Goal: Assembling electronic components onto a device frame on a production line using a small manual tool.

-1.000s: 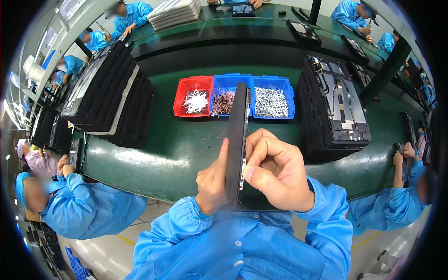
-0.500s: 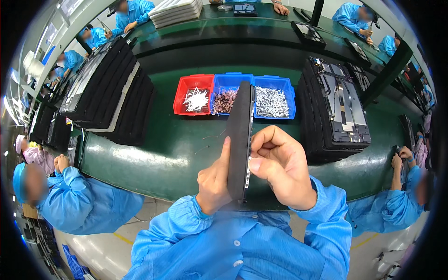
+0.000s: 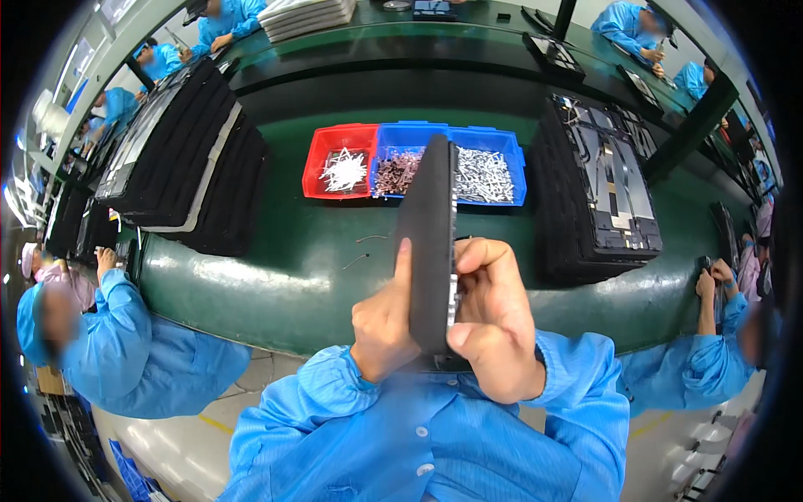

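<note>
A black foam-backed panel (image 3: 423, 251) stands on edge before my chest, its thick foam side facing left. A row of small light metallic parts shows along its right side; its front face is mostly hidden from this angle. My left hand (image 3: 383, 328) grips the panel low on the foam side, with the index finger stretched up along the foam. My right hand (image 3: 502, 322) is at the panel's right side, fingers bent. Its thumb tip touches the lower part, and its index fingertip lies higher up, apart from the thumb. Nothing shows between them.
Behind the panel stand a red bin (image 3: 339, 180) of white pieces, and blue bins (image 3: 489, 135) of copper-coloured and silvery pieces. Two thin wires (image 3: 368, 239) lie on the green table (image 3: 276, 293). Stacks of black foam-backed panels rise left (image 3: 167, 159) and right (image 3: 606, 192). Co-workers sit at both sides.
My right thumb has moved down along the panel's edge, away from the index fingertip. The right wrist has dropped a little and the panel has turned slightly. My left hand keeps its grip.
</note>
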Tool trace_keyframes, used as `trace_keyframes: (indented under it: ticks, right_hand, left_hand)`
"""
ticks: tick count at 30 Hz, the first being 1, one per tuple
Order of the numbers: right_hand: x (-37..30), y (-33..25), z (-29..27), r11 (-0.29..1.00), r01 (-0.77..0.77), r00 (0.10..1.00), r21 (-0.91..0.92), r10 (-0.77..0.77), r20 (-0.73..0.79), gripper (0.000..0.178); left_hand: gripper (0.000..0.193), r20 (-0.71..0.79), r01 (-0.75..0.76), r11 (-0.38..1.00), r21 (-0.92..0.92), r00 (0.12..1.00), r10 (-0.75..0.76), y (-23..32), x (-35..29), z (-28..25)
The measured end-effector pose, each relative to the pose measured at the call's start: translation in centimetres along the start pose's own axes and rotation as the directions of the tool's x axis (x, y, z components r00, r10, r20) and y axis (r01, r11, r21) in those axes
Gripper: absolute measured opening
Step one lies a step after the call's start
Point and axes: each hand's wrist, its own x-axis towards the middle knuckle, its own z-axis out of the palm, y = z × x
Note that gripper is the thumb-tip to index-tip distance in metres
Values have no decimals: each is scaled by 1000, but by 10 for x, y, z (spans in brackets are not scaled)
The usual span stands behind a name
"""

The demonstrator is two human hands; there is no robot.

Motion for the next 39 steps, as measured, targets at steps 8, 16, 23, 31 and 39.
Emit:
trace_keyframes:
  ticks: [8, 16, 23, 31, 39]
  right_hand:
    - [19, -51, -63, 378, 240, 946, -894, -297, 129, 46]
    - [-29, -49, -108, 810, -132, 942, -572, -78, -327, 49]
    - [13, -143, -211, 838, -136, 834, -528, -191, -518, 42]
    - [20, -147, -236, 862, -230, 815, -453, -84, -573, 37]
    - [17, -179, -284, 388, -454, 750, -802, -319, -579, 33]
  left_hand:
    - [33, 81, 516, 459, -723, 723, -686, 13, 2, -37]
    - [70, 676, 717, -25, -697, 644, -358, -2, 39, -33]
    - [34, 760, 834, 412, -366, 524, -385, -30, -1, 7]
    - [31, 780, 858, 423, -292, 470, -413, -40, -16, 19]
    - [28, 788, 864, 397, -310, 466, -401, -44, -21, 17]
